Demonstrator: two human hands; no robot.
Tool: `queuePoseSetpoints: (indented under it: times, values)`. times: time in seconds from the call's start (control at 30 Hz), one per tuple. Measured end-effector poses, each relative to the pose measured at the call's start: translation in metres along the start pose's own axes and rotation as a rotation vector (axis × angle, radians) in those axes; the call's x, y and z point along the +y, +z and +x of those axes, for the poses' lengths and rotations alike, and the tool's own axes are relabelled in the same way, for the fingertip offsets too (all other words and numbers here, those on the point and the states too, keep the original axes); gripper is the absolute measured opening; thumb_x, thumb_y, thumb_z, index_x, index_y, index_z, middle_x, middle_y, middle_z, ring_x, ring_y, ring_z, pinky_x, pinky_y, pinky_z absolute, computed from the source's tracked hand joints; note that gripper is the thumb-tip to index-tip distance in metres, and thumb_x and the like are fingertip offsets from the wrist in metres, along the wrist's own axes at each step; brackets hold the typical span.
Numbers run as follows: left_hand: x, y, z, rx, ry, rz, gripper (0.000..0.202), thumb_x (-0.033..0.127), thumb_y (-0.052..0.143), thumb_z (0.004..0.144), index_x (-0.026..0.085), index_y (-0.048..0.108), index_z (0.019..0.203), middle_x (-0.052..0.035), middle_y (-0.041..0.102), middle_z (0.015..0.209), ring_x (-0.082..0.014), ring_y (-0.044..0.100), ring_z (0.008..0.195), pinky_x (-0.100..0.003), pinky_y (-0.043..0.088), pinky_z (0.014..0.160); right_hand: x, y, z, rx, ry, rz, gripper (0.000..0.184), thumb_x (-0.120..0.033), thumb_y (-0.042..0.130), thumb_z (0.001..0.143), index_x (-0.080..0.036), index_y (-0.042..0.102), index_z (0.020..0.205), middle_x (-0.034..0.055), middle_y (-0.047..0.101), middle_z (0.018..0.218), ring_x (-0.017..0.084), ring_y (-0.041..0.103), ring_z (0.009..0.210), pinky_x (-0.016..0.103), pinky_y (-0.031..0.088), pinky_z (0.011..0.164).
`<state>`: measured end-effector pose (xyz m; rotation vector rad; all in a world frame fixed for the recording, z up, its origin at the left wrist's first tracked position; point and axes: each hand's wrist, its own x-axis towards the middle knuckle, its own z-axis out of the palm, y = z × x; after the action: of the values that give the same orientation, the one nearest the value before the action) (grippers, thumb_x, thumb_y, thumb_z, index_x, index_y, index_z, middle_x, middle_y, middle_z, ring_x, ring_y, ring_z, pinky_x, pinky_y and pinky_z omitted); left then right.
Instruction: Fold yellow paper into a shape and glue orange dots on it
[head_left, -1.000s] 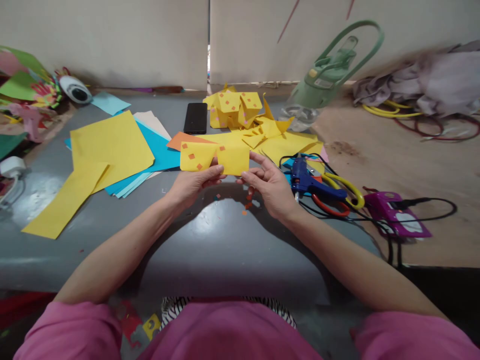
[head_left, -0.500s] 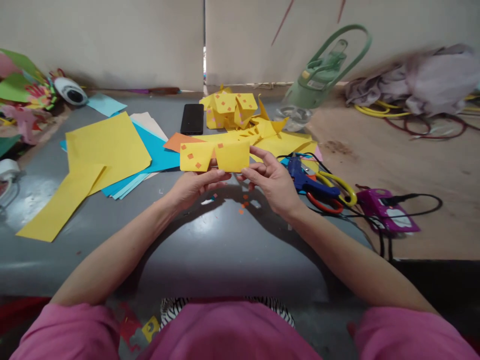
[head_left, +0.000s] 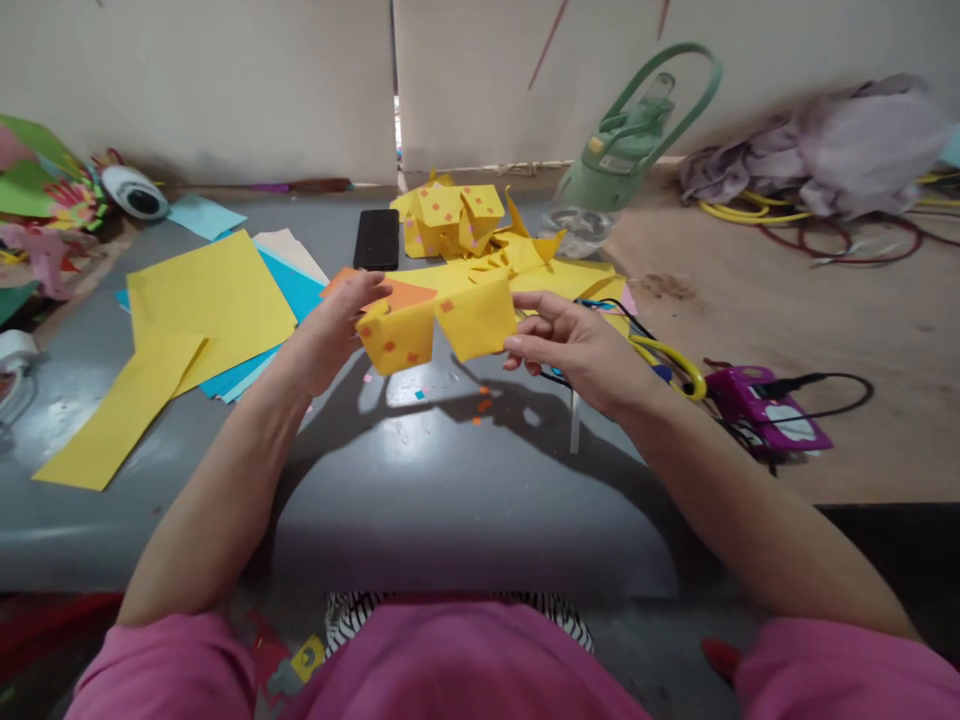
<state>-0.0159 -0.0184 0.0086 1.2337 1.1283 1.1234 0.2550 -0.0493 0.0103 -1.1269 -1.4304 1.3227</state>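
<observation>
A yellow paper piece [head_left: 476,318] with small orange diamonds and a notch in its middle hangs above the table, bent so its two halves face different ways. At its right edge my right hand [head_left: 574,350] pinches it between thumb and fingers. My left hand [head_left: 322,335] is closed at its left end, fingers curled over the top; the thumb is hidden. Behind lies an orange paper sheet [head_left: 411,294], partly covered by the left hand. Farther back is a yellow folded paper model [head_left: 450,215] with orange and pink spots, next to yellow paper scraps [head_left: 574,278].
A black phone [head_left: 376,240], a green bottle [head_left: 611,165] and yellow sheets [head_left: 214,300] over blue ones lie around. To the right are yellow-handled scissors [head_left: 686,370], a purple power box [head_left: 757,405] with cables, and a thin whitish stick [head_left: 575,425]. Orange bits [head_left: 484,400] dot the table.
My left hand has moved from the lower middle of the yellow paper to its left end. The paper went from flat to bent and tilted. My right hand now covers most of the blue glue gun.
</observation>
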Motion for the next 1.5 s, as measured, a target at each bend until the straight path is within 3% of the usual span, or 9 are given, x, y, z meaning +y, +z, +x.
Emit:
queuePoseSetpoints:
  times: [0.13,0.3,0.43,0.6,0.8,0.97,1.1,1.23,1.5]
  values:
    - [-0.004,0.006,-0.01,-0.223,-0.086,0.093,0.045,0.054,0.078,0.074,0.02,0.075,0.102,-0.0086,0.075,0.107,-0.0245,0.07,0.098,-0.03,0.056,0.078,0.007,0.009,-0.001,-0.108,0.046,-0.022,0.045,-0.033,0.081,0.073,-0.021,0.065,0.114,-0.0033,0.069,0.068,0.012,0.062,0.058,0.022,0.042,0.048]
    - [-0.007,0.006,-0.013,-0.218,-0.237,0.137,0.033,0.045,0.087,0.065,0.02,0.074,0.082,-0.0051,0.075,0.079,-0.0172,0.067,0.065,-0.024,0.052,0.057,-0.003,-0.008,-0.008,-0.064,0.038,-0.184,0.046,-0.041,0.078,0.076,-0.021,0.067,0.116,0.0045,0.074,0.085,0.017,0.066,0.068,0.027,0.047,0.053]
    - [-0.01,0.007,-0.01,-0.161,-0.263,0.109,0.034,0.045,0.088,0.062,0.02,0.074,0.08,-0.005,0.073,0.074,-0.0161,0.064,0.057,-0.023,0.05,0.049,-0.013,-0.062,-0.015,0.064,-0.07,-0.783,0.041,-0.037,0.071,0.079,-0.023,0.068,0.117,0.0072,0.073,0.103,0.024,0.067,0.088,0.036,0.052,0.071]
    - [-0.008,0.011,-0.01,-0.142,-0.285,0.076,0.032,0.044,0.088,0.059,0.02,0.074,0.076,-0.0041,0.071,0.068,-0.0155,0.062,0.053,-0.023,0.048,0.046,0.006,-0.104,-0.03,-0.148,0.079,-1.412,0.037,-0.029,0.064,0.073,-0.015,0.07,0.108,0.0157,0.072,0.095,0.032,0.066,0.085,0.044,0.05,0.074]
    - [-0.014,0.009,-0.008,-0.152,-0.275,0.044,0.03,0.044,0.086,0.063,0.021,0.075,0.078,-0.0069,0.074,0.074,-0.018,0.066,0.058,-0.024,0.049,0.048,0.006,-0.101,-0.039,-0.044,-0.061,-1.302,0.032,-0.033,0.061,0.072,-0.02,0.069,0.099,0.015,0.071,0.092,0.036,0.065,0.088,0.05,0.05,0.077]
    - [-0.017,0.007,-0.006,-0.175,-0.222,0.035,0.028,0.044,0.083,0.068,0.02,0.075,0.08,-0.007,0.076,0.079,-0.0182,0.068,0.063,-0.025,0.052,0.053,-0.018,-0.087,-0.045,0.153,0.028,-0.798,0.03,-0.049,0.057,0.087,-0.028,0.067,0.106,0.0099,0.074,0.097,0.028,0.07,0.081,0.046,0.054,0.07]
    - [-0.012,0.005,-0.007,-0.212,-0.225,0.118,0.029,0.045,0.079,0.073,0.019,0.073,0.085,-0.0056,0.074,0.08,-0.0156,0.065,0.063,-0.024,0.048,0.053,-0.013,-0.047,-0.04,0.011,0.007,-0.563,0.049,-0.072,0.059,0.083,-0.025,0.07,0.09,0.0067,0.073,0.084,0.026,0.071,0.079,0.04,0.058,0.066]
    - [-0.01,0.002,-0.006,-0.282,-0.26,0.214,0.028,0.045,0.073,0.08,0.019,0.07,0.09,-0.0027,0.071,0.08,-0.0133,0.063,0.065,-0.023,0.044,0.057,-0.008,-0.013,-0.035,-0.092,-0.058,-0.483,0.053,-0.072,0.051,0.089,-0.021,0.067,0.091,0.0064,0.073,0.087,0.02,0.07,0.071,0.031,0.057,0.06]
    - [-0.014,0.001,0.0,-0.251,-0.3,0.272,0.024,0.043,0.074,0.077,0.022,0.072,0.087,-0.0041,0.073,0.085,-0.0161,0.065,0.069,-0.025,0.042,0.056,0.005,-0.015,-0.044,-0.156,-0.191,-0.718,0.045,-0.064,0.05,0.093,-0.024,0.068,0.089,0.0059,0.07,0.079,0.022,0.068,0.07,0.034,0.054,0.059]
